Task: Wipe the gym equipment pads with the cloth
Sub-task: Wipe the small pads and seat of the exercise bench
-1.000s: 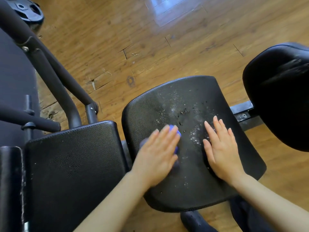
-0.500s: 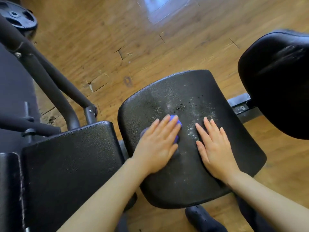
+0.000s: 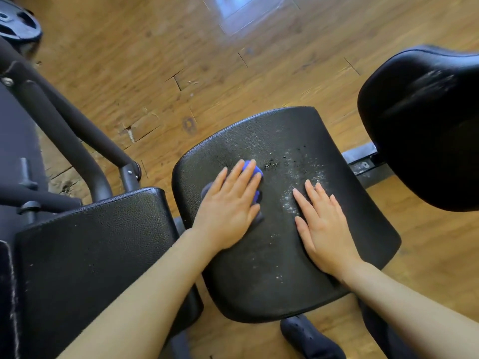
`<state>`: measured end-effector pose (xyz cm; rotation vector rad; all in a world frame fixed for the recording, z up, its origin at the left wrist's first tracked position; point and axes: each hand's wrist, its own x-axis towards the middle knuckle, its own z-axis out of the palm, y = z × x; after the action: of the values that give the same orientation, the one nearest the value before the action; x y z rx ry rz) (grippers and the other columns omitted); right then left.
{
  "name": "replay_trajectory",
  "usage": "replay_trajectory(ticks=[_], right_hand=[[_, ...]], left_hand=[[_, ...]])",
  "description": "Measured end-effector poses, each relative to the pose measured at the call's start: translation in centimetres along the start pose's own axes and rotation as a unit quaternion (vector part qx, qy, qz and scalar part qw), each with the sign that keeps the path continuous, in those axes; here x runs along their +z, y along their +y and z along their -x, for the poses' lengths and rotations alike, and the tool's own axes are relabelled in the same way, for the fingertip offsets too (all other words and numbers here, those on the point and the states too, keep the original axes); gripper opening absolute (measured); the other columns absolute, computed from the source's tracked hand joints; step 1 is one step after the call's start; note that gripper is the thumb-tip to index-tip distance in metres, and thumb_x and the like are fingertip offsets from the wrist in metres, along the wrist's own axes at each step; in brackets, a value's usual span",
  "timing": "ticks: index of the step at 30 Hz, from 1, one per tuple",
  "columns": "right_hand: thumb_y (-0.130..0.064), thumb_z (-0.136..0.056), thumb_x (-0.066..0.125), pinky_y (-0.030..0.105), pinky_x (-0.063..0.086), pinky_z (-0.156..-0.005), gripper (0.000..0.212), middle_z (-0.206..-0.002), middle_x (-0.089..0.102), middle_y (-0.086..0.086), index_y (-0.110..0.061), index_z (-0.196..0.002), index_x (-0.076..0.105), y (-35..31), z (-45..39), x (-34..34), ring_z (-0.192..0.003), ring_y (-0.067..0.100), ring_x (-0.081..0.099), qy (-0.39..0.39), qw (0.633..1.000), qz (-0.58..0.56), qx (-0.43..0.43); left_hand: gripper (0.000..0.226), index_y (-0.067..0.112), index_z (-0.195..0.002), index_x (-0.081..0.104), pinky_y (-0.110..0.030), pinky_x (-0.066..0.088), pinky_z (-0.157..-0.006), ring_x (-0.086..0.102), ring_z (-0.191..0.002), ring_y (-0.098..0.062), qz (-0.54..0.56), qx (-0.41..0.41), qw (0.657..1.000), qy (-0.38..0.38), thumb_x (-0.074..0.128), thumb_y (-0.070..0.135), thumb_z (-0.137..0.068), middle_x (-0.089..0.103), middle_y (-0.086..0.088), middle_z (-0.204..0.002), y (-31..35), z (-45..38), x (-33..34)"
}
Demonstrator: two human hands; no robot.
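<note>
Item, task progress: I judge the wiping under way and well short of done. The centre seat pad (image 3: 282, 216), black textured vinyl, curved at its far edge, carries white powdery specks and a few dark crumbs across its middle and right half, while the left strip looks comparatively clean. Item, rectangular pad (image 3: 96, 255) at lower left, black, pebbled, faintly dusty, just beside the seat pad; I cannot tell whether it has been wiped. Item, rounded pad (image 3: 425, 125) at right, black, a pale smear on top, apparently unwiped. Item, my left hand (image 3: 228, 203), fingers straight and together, pressing flat on the cloth against the seat pad's left-centre; it pinches nothing. Item, my right hand (image 3: 324, 226), fingers extended and slightly spread, resting flat on the pad, holding nothing, fingertips at the edge of the powder. Item, cloth (image 3: 252, 168), blue, bunched small, mostly hidden under my left hand, its far edge showing just beside the dark crumbs.
</note>
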<state>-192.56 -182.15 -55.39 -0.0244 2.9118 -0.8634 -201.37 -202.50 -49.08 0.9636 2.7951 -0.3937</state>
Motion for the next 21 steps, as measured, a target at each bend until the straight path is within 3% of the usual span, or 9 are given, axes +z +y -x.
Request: replay_trajectory(ticks=[3,6,8,10,12,15,16,21], right_hand=[[-0.037,-0.096,0.031,0.049,0.023,-0.114,0.054,-0.154,0.031,0.011,-0.016,-0.145,0.04,0.1,0.0,-0.1,-0.143,0.029,0.024,-0.006,1.0,-0.001,0.004],[-0.036,-0.096,0.031,0.049,0.025,-0.113,0.054,-0.153,0.033,0.012,-0.015,-0.144,0.041,0.1,0.0,-0.2,-0.143,0.029,0.026,-0.002,1.0,-0.003,-0.001],[-0.036,-0.096,0.031,0.045,0.02,-0.115,0.054,-0.154,0.031,0.01,-0.016,-0.145,0.04,0.1,0.2,-0.1,-0.144,0.027,0.023,-0.001,1.0,0.001,-0.001],[-0.036,-0.097,0.03,0.041,0.014,-0.116,0.054,-0.155,0.028,0.008,-0.017,-0.146,0.038,0.1,0.2,-0.1,-0.145,0.025,0.019,-0.001,1.0,0.004,-0.002],[-0.037,-0.098,0.028,0.039,0.01,-0.117,0.054,-0.156,0.026,0.007,-0.018,-0.147,0.036,0.1,0.2,-0.1,-0.146,0.023,0.017,-0.004,1.0,0.006,-0.004],[-0.037,-0.098,0.027,0.037,0.007,-0.118,0.054,-0.157,0.024,0.004,-0.02,-0.148,0.034,0.1,0.2,-0.1,-0.147,0.021,0.014,-0.006,1.0,0.006,-0.002],[-0.037,-0.098,0.027,0.037,0.008,-0.118,0.054,-0.157,0.023,0.004,-0.02,-0.148,0.034,0.1,0.1,0.0,-0.147,0.021,0.013,-0.007,1.0,0.005,-0.001],[-0.036,-0.097,0.029,0.039,0.011,-0.117,0.054,-0.157,0.024,0.005,-0.022,-0.148,0.033,0.3,0.2,0.0,-0.147,0.02,0.014,-0.01,1.0,-0.007,0.003]], left_hand=[[0.066,0.008,-0.146,0.039,-0.044,0.014,-0.116,0.021,-0.146,-0.03,0.033,-0.065,0.997,-0.012,0.028,0.042,-0.091,0.027,-0.012,-0.157,2.9,-1.3,-0.1],[0.065,0.008,-0.145,0.042,-0.043,0.018,-0.115,0.024,-0.146,-0.028,0.056,0.063,0.996,-0.017,0.034,0.042,-0.091,0.03,-0.011,-0.156,5.6,2.7,-0.5],[0.063,0.011,-0.145,0.042,-0.043,0.02,-0.114,0.028,-0.144,-0.026,0.045,0.122,0.991,-0.02,0.037,0.043,-0.091,0.032,-0.009,-0.155,3.9,4.4,-0.8],[0.062,0.01,-0.143,0.046,-0.044,0.021,-0.113,0.031,-0.143,-0.027,0.016,0.075,0.997,-0.014,0.037,0.042,-0.091,0.035,-0.01,-0.154,0.5,3.4,-0.4],[0.063,0.008,-0.145,0.042,-0.043,0.015,-0.116,0.026,-0.145,-0.027,-0.015,-0.028,0.999,-0.003,0.033,0.042,-0.093,0.028,-0.012,-0.157,-3.2,0.2,-0.5],[0.066,0.009,-0.154,0.008,-0.041,-0.004,-0.119,-0.006,-0.149,-0.027,0.022,-0.158,0.986,-0.047,0.027,0.043,-0.101,-0.005,-0.011,-0.162,-3.8,-4.4,-1.1],[0.066,0.009,-0.154,0.002,-0.042,-0.005,-0.119,-0.011,-0.149,-0.028,0.039,-0.165,0.985,-0.042,0.025,0.042,-0.101,-0.009,-0.011,-0.162,-2.5,-5.0,-1.1],[0.067,0.009,-0.146,0.04,-0.043,0.017,-0.115,0.024,-0.146,-0.028,0.087,0.091,0.991,-0.037,0.035,0.044,-0.089,0.03,-0.011,-0.156,4.5,2.5,-1.1]])
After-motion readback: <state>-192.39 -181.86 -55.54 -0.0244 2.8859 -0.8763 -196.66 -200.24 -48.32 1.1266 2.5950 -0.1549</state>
